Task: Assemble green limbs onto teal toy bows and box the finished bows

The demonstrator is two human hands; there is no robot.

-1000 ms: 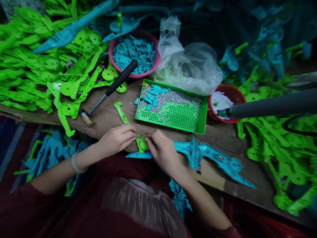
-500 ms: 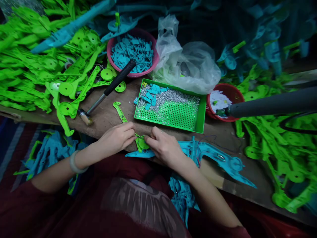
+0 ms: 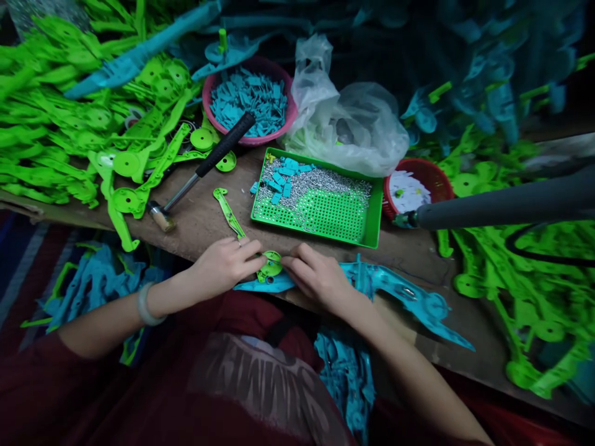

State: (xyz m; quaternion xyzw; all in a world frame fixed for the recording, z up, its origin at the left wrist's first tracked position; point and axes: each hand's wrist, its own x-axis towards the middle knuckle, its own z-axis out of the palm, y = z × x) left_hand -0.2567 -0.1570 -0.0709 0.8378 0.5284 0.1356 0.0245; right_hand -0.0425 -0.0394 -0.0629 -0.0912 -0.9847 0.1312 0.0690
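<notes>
Between my two hands a bright green plastic part (image 3: 272, 267) with a round disc lies over the long blue plastic piece (image 3: 409, 291), close to the table's front edge. My left hand (image 3: 235, 261) grips the green part's left side with bent, closed fingers. At the disc's right edge, my right hand (image 3: 318, 275) has its thumb and fingers pinched together; what they hold, if anything, is hidden. The blue piece runs out to the right from beneath that hand. Just beyond my left hand lies a slim green arm-shaped part (image 3: 227, 212), its lower end partly covered by the fingers.
A green perforated tray (image 3: 316, 232) holds small metal pieces and blue clips. A hammer (image 3: 204, 170) lies left of it. Behind are a pink bowl (image 3: 290, 118) of blue parts and a plastic bag (image 3: 357, 124). A red basket (image 3: 441, 183) and green heaps (image 3: 530, 297) stand right.
The green part between my hands now shows a round disc face where an angular shape showed before. My right hand has shifted slightly right and my left slightly down; the view moved a little.
</notes>
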